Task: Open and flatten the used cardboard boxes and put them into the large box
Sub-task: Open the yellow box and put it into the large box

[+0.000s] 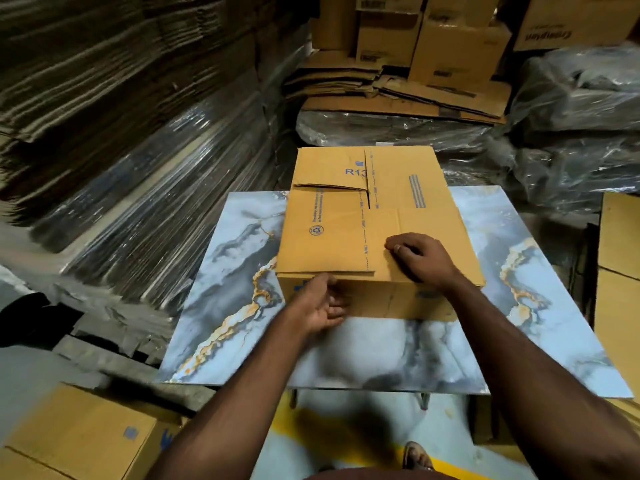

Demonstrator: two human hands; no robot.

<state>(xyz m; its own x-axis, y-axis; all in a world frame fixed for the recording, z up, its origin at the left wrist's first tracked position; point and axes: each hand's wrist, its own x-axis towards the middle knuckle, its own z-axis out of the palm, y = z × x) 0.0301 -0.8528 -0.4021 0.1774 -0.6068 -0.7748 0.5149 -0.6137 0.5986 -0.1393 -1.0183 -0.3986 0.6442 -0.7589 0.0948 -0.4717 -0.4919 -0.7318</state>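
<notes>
From the head view, a closed cardboard box [374, 230] is sitting on the marbled tabletop [381, 351], reaching past its far edge, with its top flaps folded over one another and not yet lifted. It is standing at full height, so by my reading the opening of this box is only just beginning and the flattening has not started.

The left hand [320, 304] is reaching in at the near top edge of the box, palm turned up and fingers loosely curled; its fingertips are touching the edge under the nearest flap, though I cannot tell whether they are actually gripping it. The right hand [420, 258] is lying on top of the box, fingers bent and pressing down on the near flap close to the seam, holding nothing.

A pile of flattened cardboard [398, 95] is lying further back on wrapped bundles, with upright boxes [453, 53] behind it and tall stacks of flat sheets [121, 116] on the left. Whether any of that belongs to this job cannot be told. Another box [79, 441] is showing at the lower left and one more [620, 271] at the right edge; which, if either, is the large box is unclear. So what is left seems to be nearly everything for this box: lifting the flaps, collapsing it, and putting it away.
</notes>
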